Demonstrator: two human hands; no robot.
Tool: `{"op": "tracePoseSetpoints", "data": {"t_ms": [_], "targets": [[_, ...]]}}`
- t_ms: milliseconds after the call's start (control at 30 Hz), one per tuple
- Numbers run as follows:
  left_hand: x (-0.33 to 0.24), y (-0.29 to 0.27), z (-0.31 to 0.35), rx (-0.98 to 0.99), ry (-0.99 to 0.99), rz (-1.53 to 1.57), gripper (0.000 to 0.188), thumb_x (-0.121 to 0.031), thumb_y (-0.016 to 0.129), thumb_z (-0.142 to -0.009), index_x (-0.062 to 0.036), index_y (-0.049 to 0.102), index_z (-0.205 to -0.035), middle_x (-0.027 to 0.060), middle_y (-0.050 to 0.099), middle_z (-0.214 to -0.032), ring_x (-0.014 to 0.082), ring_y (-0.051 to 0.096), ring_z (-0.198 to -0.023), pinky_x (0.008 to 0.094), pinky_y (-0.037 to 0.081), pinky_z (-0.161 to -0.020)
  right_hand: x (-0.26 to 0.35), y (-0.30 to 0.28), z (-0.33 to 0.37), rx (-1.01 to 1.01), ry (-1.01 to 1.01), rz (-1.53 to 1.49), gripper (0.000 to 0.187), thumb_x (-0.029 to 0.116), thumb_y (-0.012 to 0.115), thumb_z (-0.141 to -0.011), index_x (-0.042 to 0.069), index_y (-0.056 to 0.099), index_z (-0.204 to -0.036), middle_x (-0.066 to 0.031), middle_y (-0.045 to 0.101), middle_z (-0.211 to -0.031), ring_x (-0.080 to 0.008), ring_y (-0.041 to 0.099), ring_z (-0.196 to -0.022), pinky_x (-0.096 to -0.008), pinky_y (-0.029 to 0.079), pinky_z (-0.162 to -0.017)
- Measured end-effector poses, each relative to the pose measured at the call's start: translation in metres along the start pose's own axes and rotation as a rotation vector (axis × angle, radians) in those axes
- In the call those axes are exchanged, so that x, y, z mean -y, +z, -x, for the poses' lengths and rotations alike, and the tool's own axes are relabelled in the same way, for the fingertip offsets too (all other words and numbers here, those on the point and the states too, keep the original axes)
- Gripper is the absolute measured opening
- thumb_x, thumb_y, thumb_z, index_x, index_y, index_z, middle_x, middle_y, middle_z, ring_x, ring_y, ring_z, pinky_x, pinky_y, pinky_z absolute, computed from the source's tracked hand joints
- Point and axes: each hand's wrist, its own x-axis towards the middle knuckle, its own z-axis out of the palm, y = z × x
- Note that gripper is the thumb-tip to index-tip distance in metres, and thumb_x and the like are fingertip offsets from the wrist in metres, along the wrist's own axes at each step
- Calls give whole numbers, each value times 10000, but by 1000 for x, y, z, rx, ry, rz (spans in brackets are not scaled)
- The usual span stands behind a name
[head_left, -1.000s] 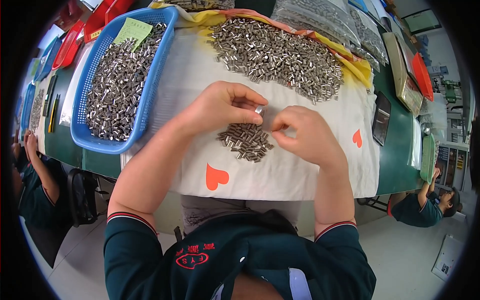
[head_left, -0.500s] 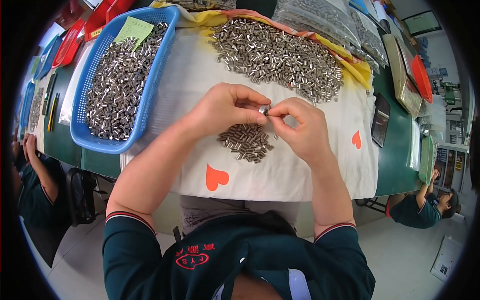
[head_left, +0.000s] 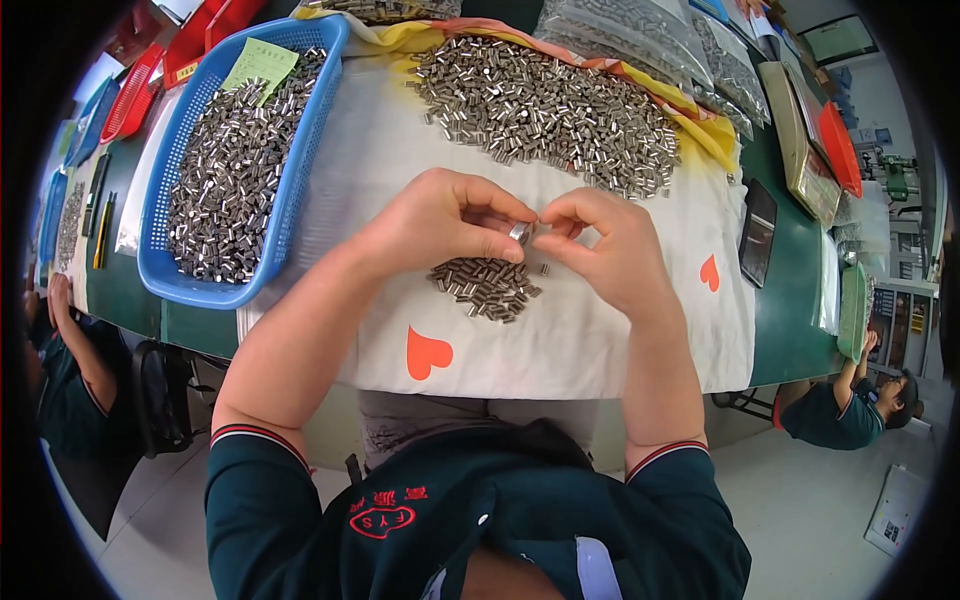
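My left hand [head_left: 440,222] pinches a small shiny round metal piece [head_left: 520,233], ring-like in shape, between thumb and fingers. Close against it, my right hand [head_left: 600,245] has its thumb and forefinger curled toward each other; whatever lies at their tips is too small to make out. Below both hands a small heap of short metal pins [head_left: 487,290] rests on the white cloth [head_left: 560,350], partly covered by my left hand. One loose pin [head_left: 544,269] lies just right of that heap. Farther off, a much larger spread of similar pins [head_left: 550,105] covers the cloth.
A blue plastic basket [head_left: 150,235] full of pins, with a green paper slip [head_left: 262,66] on top, stands at left. Clear bags of pins [head_left: 630,40] lie at the back. A dark phone [head_left: 758,232] is at right. Other people sit at both sides.
The fingers of my right hand have drawn slightly apart from the metal piece. My left hand has tilted the piece and shifted it slightly left and down.
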Motion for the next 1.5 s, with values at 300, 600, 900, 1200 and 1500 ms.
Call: {"op": "tracePoseSetpoints", "data": {"t_ms": [300,600,900,1200,1500], "targets": [[7,-3,-6,-35,-29,110,304,-3,678,-716,18,595,-1008,36,616,-849,72,569,-752,208,480,-689,-16,-1,3,237,-132,302,107,74,583,-686,47,627,-780,-64,557,-709,-224,536,-703,-317,435,-654],[8,1,-5,-40,1,216,300,-21,673,-729,37,585,-1009,56,613,-845,77,575,-755,205,487,-686,-1,21,2,-174,-29,-152,69,15,601,-682,31,599,-749,-89,577,-719,-226,568,-651,-295,449,-593],[7,4,-3,-142,-17,171,313,-45,686,-720,33,597,-1009,73,630,-861,93,589,-758,215,485,-679,2,35,-2,-353,-314,310,109,9,623,-641,39,568,-731,-82,566,-698,-260,552,-678,-335,450,-587],[0,4,3,22,17,56,293,-86,728,-686,5,636,-949,37,642,-808,68,574,-720,206,470,-662,2,11,6,-44,67,-99,96,26,652,-675,14,593,-749,-52,590,-703,-132,558,-628,-243,442,-590],[-8,-11,9,164,74,-51,286,-90,697,-720,-23,622,-988,41,634,-889,90,578,-804,217,471,-701,-19,2,-12,-56,73,-342,120,47,602,-772,10,588,-885,-11,586,-826,-81,529,-761,-219,424,-703]]}}
